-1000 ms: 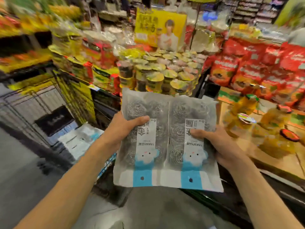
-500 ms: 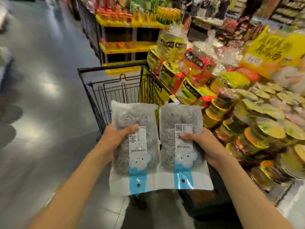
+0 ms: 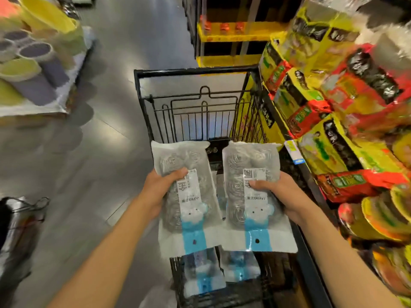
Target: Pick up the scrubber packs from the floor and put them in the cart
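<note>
Scrubber packs fill the middle of the frame, one in each hand, held side by side above the black wire cart (image 3: pixel 195 73). The left pack (image 3: pixel 189 203) is gripped by the left hand (image 3: pixel 159 190) from its outer edge, thumb curled over the front near the label, fingers hidden behind. The right pack (image 3: pixel 253 196) is held the same way by the right hand (image 3: pixel 282 194), thumb pressed across the white label. Both forearms reach in from the lower corners of the frame and converge toward the centre, wrists roughly level. The packs tilt slightly away from each other, their blue-and-white header ends pointing toward the bottom of the frame. Below them, at lower centre, two more packs (image 3: pixel 220 270) already lie inside the cart basket. Yellow and red packaged goods (image 3: pixel 329 121) crowd the shelves along the right side; grey floor (image 3: pixel 73 178) fills the left.
</note>
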A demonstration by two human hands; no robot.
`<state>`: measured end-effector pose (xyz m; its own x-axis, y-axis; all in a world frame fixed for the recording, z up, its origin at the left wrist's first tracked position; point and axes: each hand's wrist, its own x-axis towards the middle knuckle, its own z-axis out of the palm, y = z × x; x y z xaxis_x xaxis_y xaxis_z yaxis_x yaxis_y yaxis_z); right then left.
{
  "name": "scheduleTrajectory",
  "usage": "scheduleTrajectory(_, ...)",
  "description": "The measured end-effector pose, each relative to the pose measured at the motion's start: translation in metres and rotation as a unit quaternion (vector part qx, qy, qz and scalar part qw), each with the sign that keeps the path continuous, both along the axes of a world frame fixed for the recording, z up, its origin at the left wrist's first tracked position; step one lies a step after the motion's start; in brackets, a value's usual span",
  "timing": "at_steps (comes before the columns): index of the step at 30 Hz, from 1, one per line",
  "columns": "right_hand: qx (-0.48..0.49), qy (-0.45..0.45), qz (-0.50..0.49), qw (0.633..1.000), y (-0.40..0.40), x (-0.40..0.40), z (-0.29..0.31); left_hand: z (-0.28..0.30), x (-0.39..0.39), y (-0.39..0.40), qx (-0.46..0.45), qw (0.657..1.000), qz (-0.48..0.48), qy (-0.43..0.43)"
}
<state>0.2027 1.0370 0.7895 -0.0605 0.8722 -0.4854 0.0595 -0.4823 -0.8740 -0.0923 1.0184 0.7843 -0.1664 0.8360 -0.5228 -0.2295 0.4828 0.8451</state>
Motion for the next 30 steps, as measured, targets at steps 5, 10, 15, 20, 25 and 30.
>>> scheduleTrajectory(5, -0.033, -0.009, 0.023, 0.999, 0.057, 0.009, -0.043, -0.038, 0.012, 0.043, -0.031, 0.999, 0.007, 0.003)
scheduleTrajectory(10, -0.055, -0.029, 0.018, 0.998, 0.099, 0.008, -0.098, -0.091, 0.014, 0.076, -0.049, 0.999, 0.021, 0.009)
scheduleTrajectory(15, -0.077, -0.043, 0.032, 0.996, 0.126, -0.007, -0.157, -0.146, 0.014, 0.107, -0.089, 0.996, 0.012, 0.02)
scheduleTrajectory(20, -0.1, -0.047, 0.058, 0.992, 0.151, -0.017, -0.221, -0.201, 0.017, 0.138, -0.13, 0.99, 0.018, 0.042)
scheduleTrajectory(25, -0.132, -0.07, 0.062, 0.987, 0.175, -0.027, -0.286, -0.267, 0.008, 0.158, -0.181, 0.981, 0.037, 0.055)
scheduleTrajectory(30, -0.124, -0.087, 0.061, 0.987, 0.189, -0.036, -0.346, -0.333, -0.004, 0.166, -0.183, 0.975, 0.059, 0.109)
